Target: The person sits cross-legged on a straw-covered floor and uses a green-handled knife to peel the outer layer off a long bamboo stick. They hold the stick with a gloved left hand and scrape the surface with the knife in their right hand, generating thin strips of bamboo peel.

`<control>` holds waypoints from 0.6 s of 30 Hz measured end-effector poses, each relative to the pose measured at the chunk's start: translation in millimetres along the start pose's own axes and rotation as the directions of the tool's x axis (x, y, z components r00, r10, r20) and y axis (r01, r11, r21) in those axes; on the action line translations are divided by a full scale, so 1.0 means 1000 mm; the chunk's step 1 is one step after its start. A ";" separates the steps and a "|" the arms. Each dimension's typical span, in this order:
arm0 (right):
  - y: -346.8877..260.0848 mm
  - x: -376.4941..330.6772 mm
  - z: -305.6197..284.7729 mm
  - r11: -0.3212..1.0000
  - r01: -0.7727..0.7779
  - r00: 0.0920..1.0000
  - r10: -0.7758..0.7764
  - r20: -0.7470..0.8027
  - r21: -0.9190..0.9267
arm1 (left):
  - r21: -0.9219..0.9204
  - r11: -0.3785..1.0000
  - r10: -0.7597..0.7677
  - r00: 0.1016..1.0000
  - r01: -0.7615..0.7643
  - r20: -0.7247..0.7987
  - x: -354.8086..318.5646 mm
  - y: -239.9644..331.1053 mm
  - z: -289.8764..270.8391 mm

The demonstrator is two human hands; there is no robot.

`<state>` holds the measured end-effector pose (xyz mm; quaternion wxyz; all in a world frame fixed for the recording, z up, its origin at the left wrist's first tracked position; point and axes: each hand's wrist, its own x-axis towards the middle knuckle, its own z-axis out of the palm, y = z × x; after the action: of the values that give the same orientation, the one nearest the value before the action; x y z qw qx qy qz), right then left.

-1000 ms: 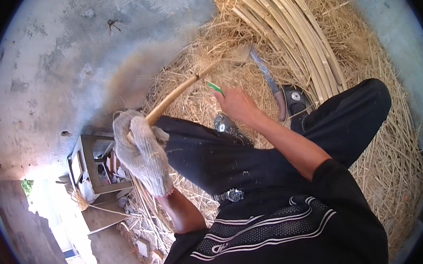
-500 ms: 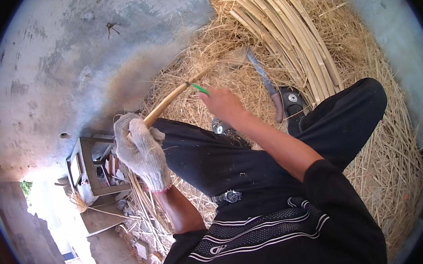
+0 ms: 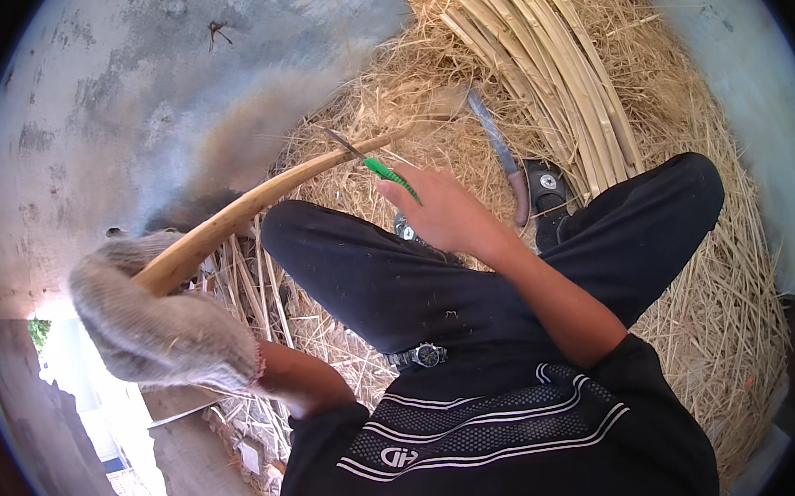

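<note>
My left hand (image 3: 158,311), in a grey knitted glove, is closed around the thick end of a pale, curved wooden strip (image 3: 251,203). The strip slopes up to the right and narrows to a thin tip above the straw. In my bare right hand (image 3: 439,204) is a small knife with a green handle (image 3: 385,172). Its thin dark blade (image 3: 344,143) crosses the strip near the narrow end; whether it touches the wood I cannot tell. Beyond that hand, a longer knife with a brown handle (image 3: 518,198) lies on the straw beside my shoe.
Loose straw (image 3: 716,318) covers the floor around my crossed legs. A bundle of long pale strips (image 3: 570,79) lies at the far right. A grey, stained wall (image 3: 130,110) rises at the left. A wristwatch (image 3: 429,354) rests at my waist.
My left hand has come nearer and to the left, exposing far more of the strip. My right hand has shifted slightly right and nearer, and the green knife's blade now shows.
</note>
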<state>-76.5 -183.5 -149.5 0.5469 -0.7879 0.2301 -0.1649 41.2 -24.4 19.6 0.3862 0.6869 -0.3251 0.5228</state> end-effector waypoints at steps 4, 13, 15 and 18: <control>-0.006 -0.024 0.006 0.997 -0.018 0.991 0.007 -0.133 -0.079 | 0.073 0.996 -0.061 0.972 0.046 0.228 -0.002 0.003 0.004; 0.021 -0.008 0.022 0.981 0.065 0.974 -0.102 -0.204 -0.183 | -0.260 0.959 0.188 0.944 -0.115 0.273 -0.035 -0.022 0.043; 0.046 0.007 0.019 0.946 -0.074 0.973 -0.001 -0.232 -0.315 | -0.206 0.962 0.227 0.945 -0.180 0.237 -0.034 -0.026 0.048; 0.019 0.004 0.031 0.949 0.030 0.982 -0.087 -0.166 -0.315 | -0.134 0.988 0.110 0.956 -0.076 0.271 -0.035 -0.046 0.036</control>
<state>-60.5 -167.2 -178.1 0.3882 -0.8527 0.2776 -0.2125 88.9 -31.2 -28.9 0.3530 0.7125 -0.4393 0.4180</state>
